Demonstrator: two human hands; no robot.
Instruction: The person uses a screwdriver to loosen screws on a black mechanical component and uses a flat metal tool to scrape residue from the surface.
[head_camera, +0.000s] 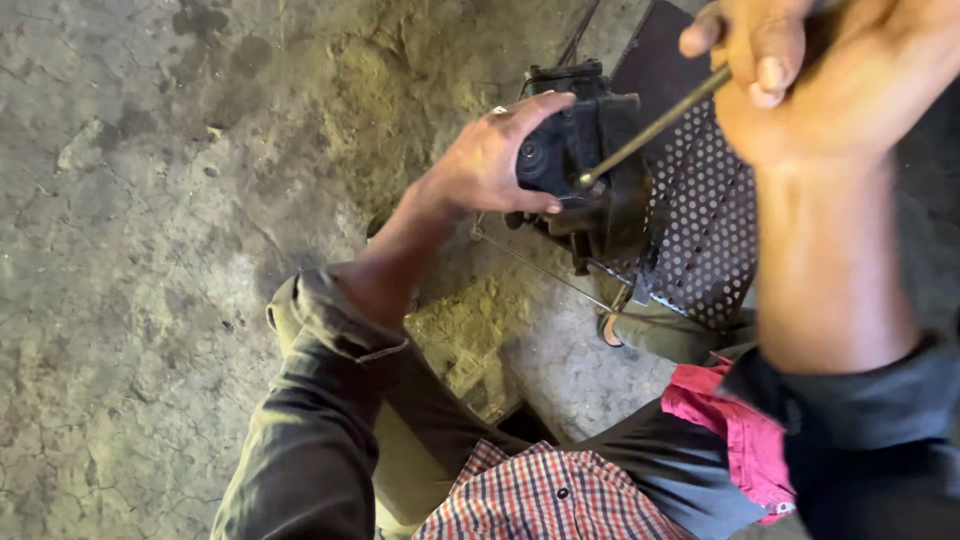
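Left hand (495, 160) wrapped on the black unit (575, 150), thumb along its lower edge, fingers (540, 105) spread over the top at about 11 o'clock of the casing; a loose, wide-open clasp that steadies rather than squeezes. Right hand (790, 70) closed in a fist round the rod (650, 125), up at 1 o'clock of the unit, shaft slanting down toward 7 o'clock with its tip (588, 180) meeting the unit's near face. Unit itself standing on the concrete floor (150, 250), backed against a perforated panel (705, 230) at 3 o'clock, thin wire (540, 265) trailing off toward 5 o'clock.

To do it well, by judgement: keep the rod in line with whatever the tip is seated in, no sideways lean, since the long shaft will magnify any wobble. Press the left palm firmly against the casing so it cannot rock on the gritty floor. Keep the left thumb out of the tip's path, because it lies just beside the contact point and a slip would land there. Cannot tell what kind of fastener or slot the tip meets; too dark and blurred
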